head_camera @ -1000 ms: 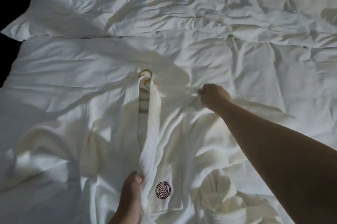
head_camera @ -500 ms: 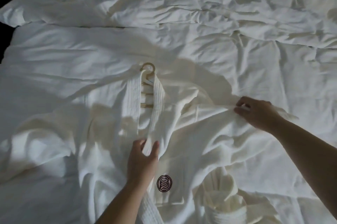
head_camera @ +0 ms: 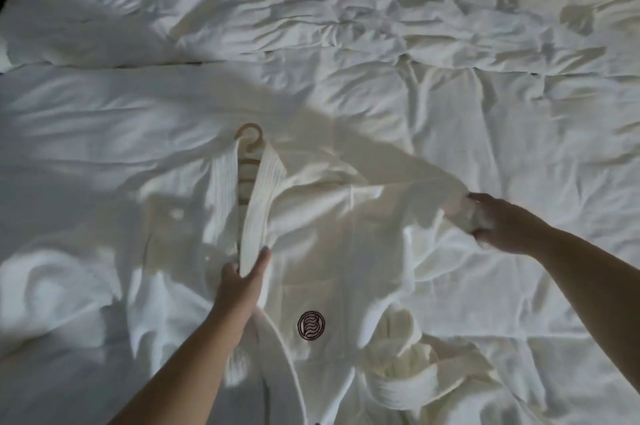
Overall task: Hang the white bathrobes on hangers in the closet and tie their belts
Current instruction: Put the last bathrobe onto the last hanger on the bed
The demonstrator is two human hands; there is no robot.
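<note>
Pulling outward, the right hand (head_camera: 498,224) now grips the sleeve further toward the bed's right edge, while the left hand (head_camera: 244,277) pinches the collar; the bathrobe (head_camera: 346,234) lies mid-bed on its hanger (head_camera: 250,135), spreading flatter.

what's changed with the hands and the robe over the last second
The right hand let go near the collar, moved out to the right and now grips the sleeve end, pulling it straight. The left hand slid up the lapel. Hanger stayed inside the robe.
</note>
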